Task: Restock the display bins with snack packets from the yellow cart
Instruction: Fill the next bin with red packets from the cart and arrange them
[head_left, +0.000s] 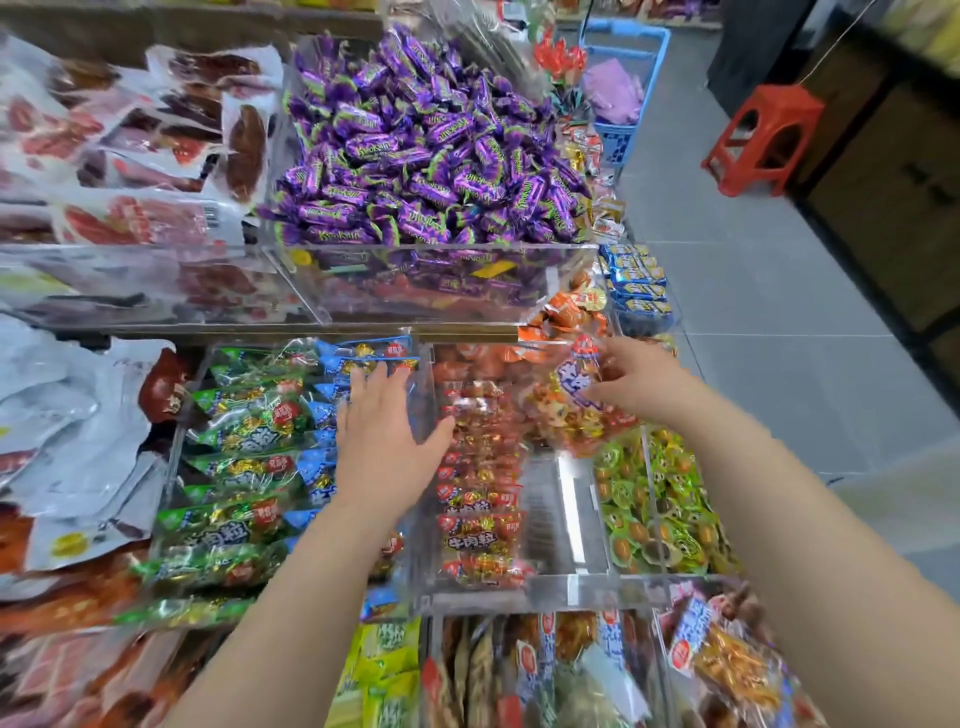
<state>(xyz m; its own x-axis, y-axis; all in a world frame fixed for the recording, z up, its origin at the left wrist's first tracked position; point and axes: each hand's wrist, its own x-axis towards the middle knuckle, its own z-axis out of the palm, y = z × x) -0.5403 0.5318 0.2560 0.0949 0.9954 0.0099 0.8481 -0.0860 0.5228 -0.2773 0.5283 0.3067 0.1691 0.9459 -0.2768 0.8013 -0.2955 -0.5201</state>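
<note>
Over middle bin: clear snack bag (574, 410) of orange-red packets, hanging above right half of acrylic bin (571, 592), just beside red packets (478, 519) stacked in it.
Right hand (641, 376): fingers curled, pinching top of snack bag.
Left hand (384, 431): flat, fingers straight and spread, resting on blue packets (363, 353) by the divider; holds nothing.
Neighbours: green packets (244, 467) left, green cups (660, 509) right, purple candies (426, 150) on tier above.
Floor: blue basket (623, 78), red stool (763, 135), well apart.

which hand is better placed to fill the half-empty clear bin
Right: the right hand grips an orange packet above the clear bin, over its bare side; the left hand lies flat on blue packets, holding nothing.
</note>
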